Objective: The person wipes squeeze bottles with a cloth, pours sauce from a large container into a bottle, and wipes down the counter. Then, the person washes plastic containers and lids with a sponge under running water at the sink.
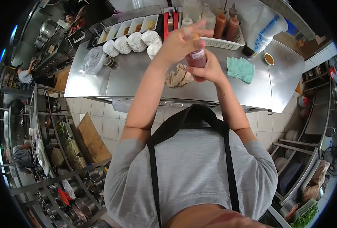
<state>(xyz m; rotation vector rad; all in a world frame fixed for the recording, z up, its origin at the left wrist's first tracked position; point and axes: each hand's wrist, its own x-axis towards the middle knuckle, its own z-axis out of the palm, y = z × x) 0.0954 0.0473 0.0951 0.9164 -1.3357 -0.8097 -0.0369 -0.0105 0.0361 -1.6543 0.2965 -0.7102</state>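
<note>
Head view: gripping a labelled bottle [196, 60] with the right hand [211, 68], over the steel counter [138, 81], near a crumpled brown cloth [179, 77]; covering its top with the partly spread left hand [180, 45], impossible to tell whether clasping.

Both hands [181, 45] [210, 69] touch a reddish bottle [196, 61] (labelled) — above a metal counter [134, 79].

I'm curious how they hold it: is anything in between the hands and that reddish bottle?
Nothing that I can see. The right hand wraps around the lower part of the bottle, and the left hand is at its top, hiding some of it. The crumpled cloth isn't between them.
</note>
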